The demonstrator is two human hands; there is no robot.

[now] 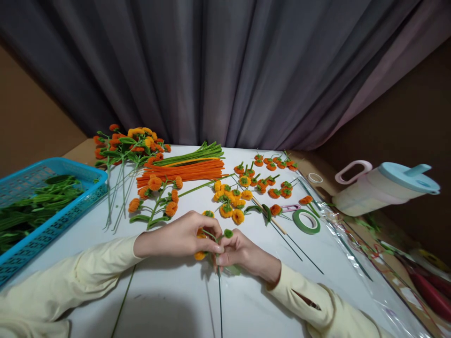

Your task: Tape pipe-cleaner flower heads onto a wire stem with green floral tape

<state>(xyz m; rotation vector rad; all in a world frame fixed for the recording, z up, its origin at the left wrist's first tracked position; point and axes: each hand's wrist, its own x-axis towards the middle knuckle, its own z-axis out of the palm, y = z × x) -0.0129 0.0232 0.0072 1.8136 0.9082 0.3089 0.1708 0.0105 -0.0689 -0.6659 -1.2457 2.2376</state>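
My left hand [183, 237] and my right hand [243, 252] meet above the middle of the white tabletop, fingers pinched together. Between them is a fuzzy flower stem, its thin dark wire [221, 305] running down toward me. Yellow-orange blooms [199, 256] of this stem peek out under my left fingers. A green fuzzy leaf tip [229, 233] rises by my right fingertips. My fingers hide the joint where the parts meet. Just beyond my hands lies a cluster of loose yellow flower heads [226, 210]. A finished-looking orange flower spray [155, 204] rests left of them.
A blue basket [100, 180] of green leaves stands at left. Behind are flower bunches [130, 145], orange pipe cleaners [183, 171] and green ones [197, 154]. Orange heads [275, 193], green floral tape [297, 220], wires [310, 258] and a lidded cup [373, 190] are at right.
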